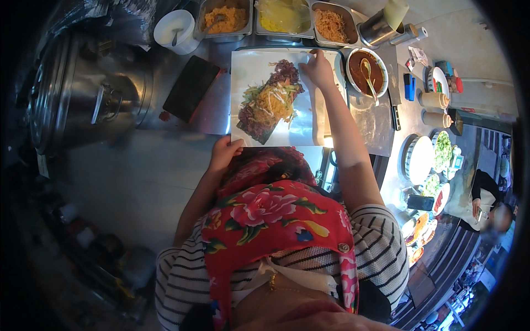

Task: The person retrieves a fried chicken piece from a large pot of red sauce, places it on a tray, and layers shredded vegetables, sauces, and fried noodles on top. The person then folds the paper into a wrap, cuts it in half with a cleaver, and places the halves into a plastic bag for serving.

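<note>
A sheet of white paper (248,69) lies in front of me on a board. On it, set diagonally, rests a long dark base topped with dark purple bits, shredded greens, yellow-orange filling (270,103) and streaks of white sauce. My left hand (225,151) pinches the paper at its near left part, thumb on top. My right hand (318,69) is closed on the paper's far right part, where the sheet bends up in a fold. A bowl of reddish-brown sauce (358,58) with a spoon (366,70) in it stands just right of that hand.
Along the back are metal pans of orange filling (227,19), yellow filling (281,19) and shreds (333,25), plus a white tub (175,30). A dark block (191,88) and a large steel pot (83,94) stand left. Squeeze bottles (435,100), plates and a knife (396,117) line the right.
</note>
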A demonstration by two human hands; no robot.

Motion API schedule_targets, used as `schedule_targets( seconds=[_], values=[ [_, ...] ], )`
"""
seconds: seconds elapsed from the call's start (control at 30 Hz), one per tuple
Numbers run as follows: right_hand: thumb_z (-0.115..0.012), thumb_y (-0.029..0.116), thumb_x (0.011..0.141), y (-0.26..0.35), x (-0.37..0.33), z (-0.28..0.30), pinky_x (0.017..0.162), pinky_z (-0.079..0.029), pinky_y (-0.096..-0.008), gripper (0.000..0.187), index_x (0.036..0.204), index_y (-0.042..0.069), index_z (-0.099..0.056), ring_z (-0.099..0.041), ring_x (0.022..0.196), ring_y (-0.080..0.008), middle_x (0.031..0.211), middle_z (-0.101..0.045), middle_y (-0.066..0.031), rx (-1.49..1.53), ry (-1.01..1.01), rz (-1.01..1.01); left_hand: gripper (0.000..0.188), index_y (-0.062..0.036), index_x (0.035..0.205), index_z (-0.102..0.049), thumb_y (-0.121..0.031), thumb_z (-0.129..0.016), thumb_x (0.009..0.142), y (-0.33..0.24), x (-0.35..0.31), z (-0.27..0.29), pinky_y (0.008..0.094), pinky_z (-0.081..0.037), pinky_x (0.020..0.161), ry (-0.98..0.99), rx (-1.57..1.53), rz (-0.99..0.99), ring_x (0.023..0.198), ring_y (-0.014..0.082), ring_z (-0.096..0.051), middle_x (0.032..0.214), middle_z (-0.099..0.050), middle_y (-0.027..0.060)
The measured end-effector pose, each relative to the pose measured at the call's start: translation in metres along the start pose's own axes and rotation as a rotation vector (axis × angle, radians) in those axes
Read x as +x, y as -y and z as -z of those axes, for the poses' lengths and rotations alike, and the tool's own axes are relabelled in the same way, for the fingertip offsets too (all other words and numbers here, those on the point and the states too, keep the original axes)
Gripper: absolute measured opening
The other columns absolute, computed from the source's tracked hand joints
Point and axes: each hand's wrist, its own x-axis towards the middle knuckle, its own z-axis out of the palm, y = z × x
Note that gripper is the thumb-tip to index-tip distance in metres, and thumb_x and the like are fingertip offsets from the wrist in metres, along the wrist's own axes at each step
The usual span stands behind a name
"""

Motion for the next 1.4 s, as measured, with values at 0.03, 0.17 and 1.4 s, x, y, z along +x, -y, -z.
schedule_targets(
  seconds=[0.03,0.17,1.4],
  values=[
    [-0.077,0.029,0.078,0.0,0.007,-0.003,0.078,-0.052,-0.046,0.053,0.116,-0.002,-0.055,-0.067,0.086,-0.0405,0.092,-0.069,-0.0246,-0.096,0.014,0.036,0.022,-0.0017,0.104,-0.067,-0.019,-0.071,0.09,0.0,0.0,0.0,0.0229,-0.053,0.068,-0.013,0.007,0.014,0.076,0.011,-0.065,0.089,-0.068,0.0035],
    [-0.08,0.028,0.079,-0.008,0.027,-0.004,0.08,-0.053,-0.0387,0.048,0.112,-0.002,-0.066,-0.069,0.086,-0.0291,0.098,-0.071,-0.0198,0.097,0.327,-0.049,0.024,-0.0008,0.107,-0.067,-0.018,-0.071,0.091,-0.011,-0.007,-0.001,0.0229,-0.053,0.071,0.002,0.038,0.004,0.08,0.0105,-0.065,0.094,-0.069,0.0041],
    [-0.048,0.004,0.097,0.059,-0.127,-0.006,0.097,-0.047,-0.0326,0.035,0.131,0.004,-0.054,-0.064,0.112,-0.0268,0.119,-0.066,-0.0155,0.814,0.254,0.077,0.024,0.0003,0.115,-0.064,-0.013,-0.065,0.094,-0.112,0.033,-0.104,0.0294,-0.049,0.091,0.263,-0.342,-0.269,0.101,0.0135,-0.062,0.11,-0.068,0.0066]
  ],
)
